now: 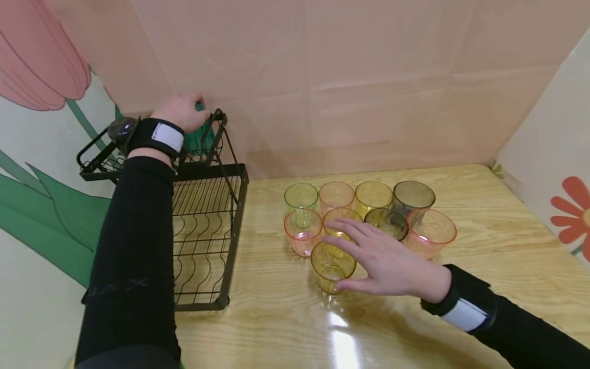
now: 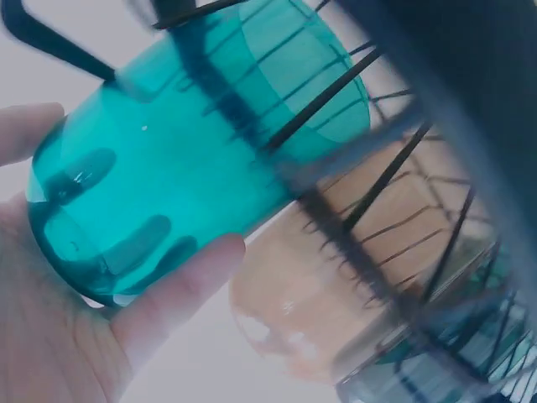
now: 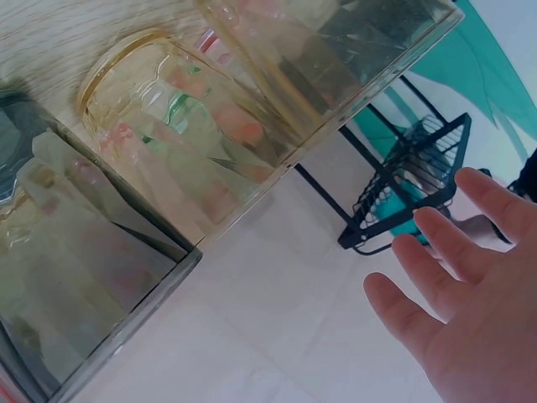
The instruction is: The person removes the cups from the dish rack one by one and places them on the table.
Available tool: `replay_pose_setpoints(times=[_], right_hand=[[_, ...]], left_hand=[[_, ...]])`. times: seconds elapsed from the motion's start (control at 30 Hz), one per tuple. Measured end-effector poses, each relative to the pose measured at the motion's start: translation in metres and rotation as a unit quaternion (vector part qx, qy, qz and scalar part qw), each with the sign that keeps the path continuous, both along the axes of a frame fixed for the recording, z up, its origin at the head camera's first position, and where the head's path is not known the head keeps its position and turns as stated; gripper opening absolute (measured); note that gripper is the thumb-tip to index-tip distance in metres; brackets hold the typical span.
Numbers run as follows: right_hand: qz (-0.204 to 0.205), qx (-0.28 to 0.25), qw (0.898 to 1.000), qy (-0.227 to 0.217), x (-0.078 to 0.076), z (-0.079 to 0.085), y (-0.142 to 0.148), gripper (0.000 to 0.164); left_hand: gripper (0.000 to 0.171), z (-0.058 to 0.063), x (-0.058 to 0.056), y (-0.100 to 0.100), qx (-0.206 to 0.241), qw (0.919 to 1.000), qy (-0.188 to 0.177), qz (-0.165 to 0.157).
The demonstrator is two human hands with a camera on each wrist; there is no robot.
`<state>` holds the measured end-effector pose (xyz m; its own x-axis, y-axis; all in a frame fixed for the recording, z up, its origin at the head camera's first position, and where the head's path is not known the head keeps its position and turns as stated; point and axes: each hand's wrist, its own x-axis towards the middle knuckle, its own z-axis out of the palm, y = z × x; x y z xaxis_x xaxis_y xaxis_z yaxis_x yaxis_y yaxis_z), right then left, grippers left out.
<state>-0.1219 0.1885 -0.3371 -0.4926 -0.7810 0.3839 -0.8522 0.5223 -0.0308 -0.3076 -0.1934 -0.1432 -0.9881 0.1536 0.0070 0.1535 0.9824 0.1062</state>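
My left hand (image 1: 182, 113) is at the upper tier of a black dish rack (image 1: 235, 230), gripping a teal glass (image 1: 199, 138). In the left wrist view, thumb and fingers lie around the base end of the teal glass (image 2: 168, 159), and its mouth is against the rack's wires. Over the glasses on the table, my right hand (image 1: 382, 256) has its fingers spread and straight. Its thumb overlaps the front amber glass (image 1: 329, 269) in the head view. The right wrist view shows the hand (image 3: 470, 285) holding nothing, beside a yellowish glass (image 3: 126, 75).
Several tinted glasses stand grouped on the wooden table (image 1: 272, 318), among them a green one (image 1: 300, 197), a pink one (image 1: 303, 236) and a grey one (image 1: 414, 197). A peach glass (image 2: 285, 294) is beside the teal one on the rack. A paper-covered wall (image 1: 369, 102) rises behind.
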Motion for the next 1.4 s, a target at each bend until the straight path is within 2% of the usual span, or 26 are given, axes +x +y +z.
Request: replay_pose_setpoints(times=[0.17, 0.37, 0.7, 0.83, 0.97, 1.07, 1.4], right_hand=[[0.002, -0.002, 1.000, -0.002, -0.001, 0.001, 0.001, 0.077], [0.000, -0.004, 1.000, -0.006, 0.000, 0.001, 0.001, 0.077], [0.004, -0.008, 1.000, -0.012, 0.000, 0.001, 0.000, 0.078], [0.007, -0.009, 1.000, -0.010, 0.000, 0.002, 0.001, 0.077], [0.006, -0.011, 1.000, -0.007, -0.001, 0.003, 0.002, 0.078], [0.003, -0.011, 1.000, -0.008, -0.001, 0.003, 0.003, 0.078], [-0.005, -0.031, 0.999, -0.016, 0.000, 0.004, 0.004, 0.075]], left_hand=[[0.051, 0.016, 0.003, -0.001, 0.001, 0.9996, 0.025, -0.010], [0.054, 0.031, 0.010, 0.001, -0.011, 0.9991, 0.041, -0.002], [0.056, 0.037, 0.017, 0.001, -0.015, 0.9992, 0.037, 0.001], [0.057, 0.041, 0.021, 0.005, -0.020, 0.9981, 0.058, -0.010], [0.057, 0.050, 0.028, 0.017, -0.024, 0.9955, 0.086, -0.033], [0.056, 0.055, 0.034, 0.031, -0.023, 0.9937, 0.093, -0.058], [0.050, 0.050, 0.048, 0.088, 0.003, 0.9849, 0.089, -0.149]])
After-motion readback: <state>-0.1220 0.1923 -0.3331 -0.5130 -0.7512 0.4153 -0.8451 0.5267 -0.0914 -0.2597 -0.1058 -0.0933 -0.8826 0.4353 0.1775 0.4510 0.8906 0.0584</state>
